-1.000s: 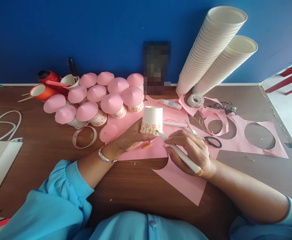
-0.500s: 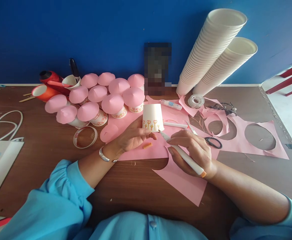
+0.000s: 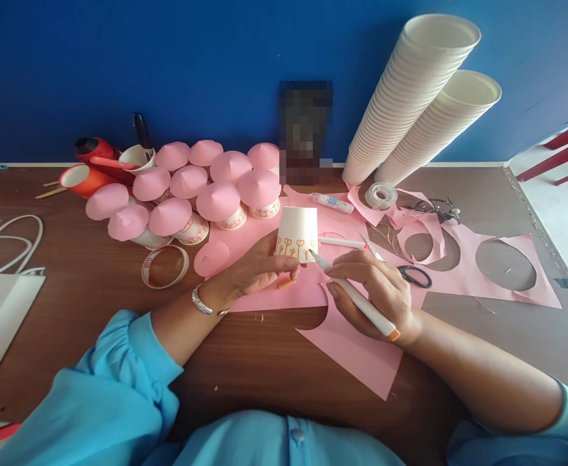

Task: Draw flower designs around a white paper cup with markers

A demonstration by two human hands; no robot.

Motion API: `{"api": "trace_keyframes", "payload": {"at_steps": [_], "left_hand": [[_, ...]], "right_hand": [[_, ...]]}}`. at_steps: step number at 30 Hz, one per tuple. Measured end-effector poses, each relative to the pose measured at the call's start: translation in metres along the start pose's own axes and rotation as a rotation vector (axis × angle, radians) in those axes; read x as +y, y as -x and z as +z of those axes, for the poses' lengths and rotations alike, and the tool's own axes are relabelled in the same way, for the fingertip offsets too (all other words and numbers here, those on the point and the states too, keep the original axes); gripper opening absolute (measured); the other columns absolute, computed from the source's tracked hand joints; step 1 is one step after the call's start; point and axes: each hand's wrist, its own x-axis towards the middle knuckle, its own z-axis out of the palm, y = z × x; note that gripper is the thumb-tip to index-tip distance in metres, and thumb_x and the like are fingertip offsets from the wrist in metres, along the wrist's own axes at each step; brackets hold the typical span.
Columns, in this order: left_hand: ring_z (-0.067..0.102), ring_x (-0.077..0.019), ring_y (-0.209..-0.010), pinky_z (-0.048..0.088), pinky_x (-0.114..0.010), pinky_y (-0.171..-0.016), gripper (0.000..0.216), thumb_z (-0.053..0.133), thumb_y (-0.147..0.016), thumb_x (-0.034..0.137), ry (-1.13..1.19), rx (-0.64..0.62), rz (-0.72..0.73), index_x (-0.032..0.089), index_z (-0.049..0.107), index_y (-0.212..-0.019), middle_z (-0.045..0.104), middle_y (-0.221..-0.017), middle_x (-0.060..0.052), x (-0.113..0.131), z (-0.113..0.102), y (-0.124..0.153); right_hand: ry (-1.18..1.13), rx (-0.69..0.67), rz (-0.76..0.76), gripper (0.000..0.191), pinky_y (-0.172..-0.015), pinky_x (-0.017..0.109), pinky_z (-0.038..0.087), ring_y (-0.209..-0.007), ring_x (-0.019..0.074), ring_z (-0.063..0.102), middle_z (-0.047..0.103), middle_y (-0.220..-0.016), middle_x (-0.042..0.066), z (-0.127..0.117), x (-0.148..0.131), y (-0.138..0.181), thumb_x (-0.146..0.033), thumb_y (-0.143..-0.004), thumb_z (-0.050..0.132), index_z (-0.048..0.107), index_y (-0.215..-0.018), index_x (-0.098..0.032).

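Observation:
My left hand [image 3: 264, 268] grips an upside-down white paper cup [image 3: 296, 226] near its rim. Orange and red heart-topped flower shapes run along the cup's lower edge. My right hand [image 3: 374, 288] is closed around a white marker [image 3: 364, 307] with an orange end. The marker's tip meets the cup, or nearly so, at the right end of the drawn row. An orange cap [image 3: 286, 283] lies on pink paper [image 3: 264, 301] just below my left fingers. Behind the cup, a second white marker [image 3: 339, 243] rests on the paper.
Several cups topped with pink paper cones [image 3: 218, 200] crowd the left back. Tall paper cup stacks [image 3: 410, 90] lean at the right back. Scissors [image 3: 414, 276], tape [image 3: 381, 195], a glue stick [image 3: 333, 202] and cut pink scraps [image 3: 468, 285] lie rightward. A power strip [image 3: 6, 323] sits far left.
The cup has come slightly down and toward me, turned a little in my left hand. The marker tip stays by its lower right edge, and my right hand has barely moved.

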Motion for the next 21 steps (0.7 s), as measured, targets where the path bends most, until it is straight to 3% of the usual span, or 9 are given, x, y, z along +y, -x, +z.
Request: {"api": "trace_keyframes", "payload": {"at_steps": [12, 21], "left_hand": [[0.053, -0.011, -0.065, 0.04, -0.023, -0.051, 0.041, 0.088, -0.079, 0.037, -0.009, 0.056, -0.042, 0.018, 0.061, -0.102, 0.059, -0.08, 0.0, 0.0035, 0.0034, 0.0015], [0.054, -0.0109, -0.066, 0.04, -0.022, -0.051, 0.039, 0.086, -0.081, 0.037, -0.02, 0.011, -0.014, 0.019, 0.06, -0.105, 0.06, -0.083, 0.0, 0.0011, 0.0013, 0.0008]], "right_hand": [[0.006, -0.018, 0.018, 0.023, -0.057, 0.032, 0.059, -0.07, 0.0187, 0.07, 0.069, -0.084, 0.003, 0.0, -0.0005, 0.0009, -0.009, -0.095, 0.061, 0.062, -0.114, -0.021], [0.002, -0.021, 0.014, 0.025, -0.058, 0.032, 0.059, -0.07, 0.0192, 0.07, 0.069, -0.084, 0.004, 0.0002, -0.0005, 0.0003, -0.008, -0.094, 0.062, 0.062, -0.115, -0.021]]}}
